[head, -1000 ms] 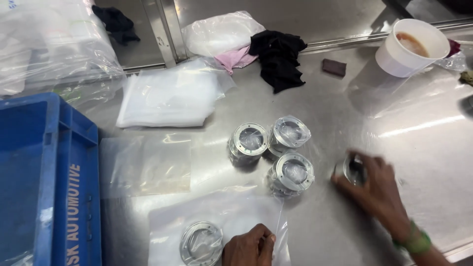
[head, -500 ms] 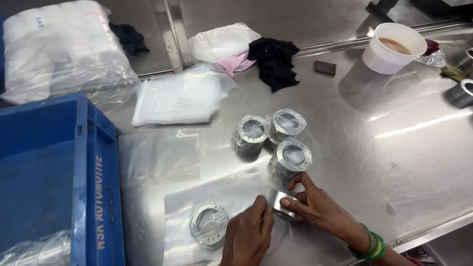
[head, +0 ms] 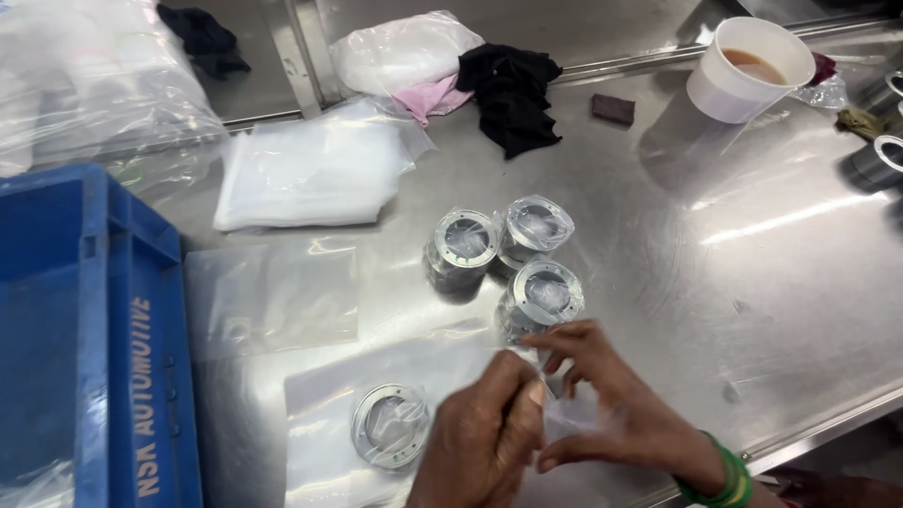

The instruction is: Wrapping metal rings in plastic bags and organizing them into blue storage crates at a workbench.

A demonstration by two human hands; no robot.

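Observation:
My left hand and my right hand meet at the near edge of the steel table. Both pinch the mouth of a clear plastic bag between their fingertips. What is inside that bag is hidden by my fingers. Just left of my left hand a metal ring lies flat in another clear bag. Three bagged metal rings stand in a cluster just beyond my hands, at the left, the back and nearest my right fingers.
A blue crate fills the left side. Flat empty bags and a stack of bags lie behind. Farther back are a black cloth, a paper cup with brown drink, and metal parts at right.
My right hand picked a metal ring from the right side of the table and brought it left to my left hand. Both hands now close together on a bag.

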